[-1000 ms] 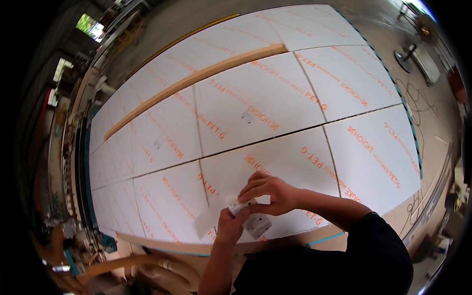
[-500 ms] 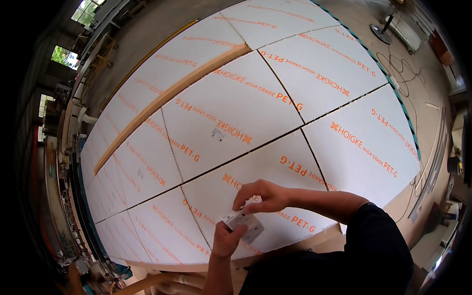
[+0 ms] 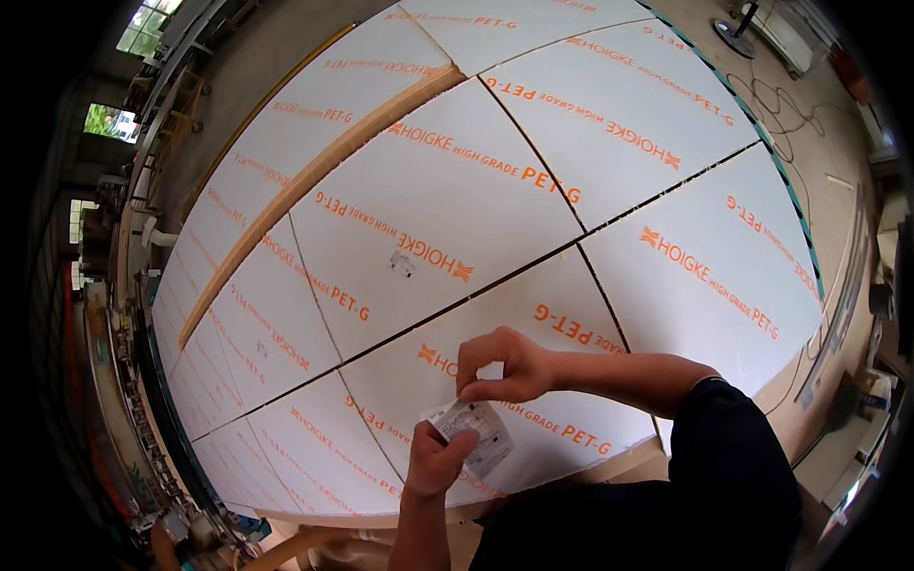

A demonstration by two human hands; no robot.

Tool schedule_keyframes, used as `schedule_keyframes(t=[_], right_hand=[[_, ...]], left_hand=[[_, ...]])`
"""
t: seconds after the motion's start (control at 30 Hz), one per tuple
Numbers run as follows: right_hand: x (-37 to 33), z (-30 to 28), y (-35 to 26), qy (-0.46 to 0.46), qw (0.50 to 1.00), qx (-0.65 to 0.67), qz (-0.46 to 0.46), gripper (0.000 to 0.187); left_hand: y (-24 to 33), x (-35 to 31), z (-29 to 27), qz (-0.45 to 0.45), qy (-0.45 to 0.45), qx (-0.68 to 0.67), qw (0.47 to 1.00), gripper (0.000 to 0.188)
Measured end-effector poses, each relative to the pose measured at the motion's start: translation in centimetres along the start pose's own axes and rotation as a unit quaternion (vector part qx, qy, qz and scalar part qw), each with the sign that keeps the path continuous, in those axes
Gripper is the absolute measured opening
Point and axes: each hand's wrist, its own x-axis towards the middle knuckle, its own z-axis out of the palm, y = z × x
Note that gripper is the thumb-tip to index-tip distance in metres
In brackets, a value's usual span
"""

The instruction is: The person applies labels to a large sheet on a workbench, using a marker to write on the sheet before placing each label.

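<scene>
My left hand holds a small stack of white printed labels, with the thumb pressed on top and the fingers beneath. Just above it, my right hand bends inward, its thumb and forefinger pinched together at the top edge of the labels. How much of a label sits between those fingertips is hard to make out. Both hands are over a large white sheet with orange print, cut into rectangular panels by dark grooves. On a panel farther off lies a similar label, flat on the surface.
A bare wooden strip runs between panels on the left. Another small label sits on a panel at left. Beyond the right edge, cables lie on the floor near a round stand base. Machinery lines the left side.
My right thumb and forefinger have drawn together at the labels' top edge. The labels now face up more fully. The whole view has shifted slightly.
</scene>
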Motion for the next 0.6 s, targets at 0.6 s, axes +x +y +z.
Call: schedule_keyframes(t=[0.6], right_hand=[[-5.4, -36.3, 0.0, 0.579, 0.626, -0.518, -0.068, 0.017]], left_hand=[[-2.7, -4.5, -3.7, 0.019, 0.114, 0.044, 0.992, 0.037]])
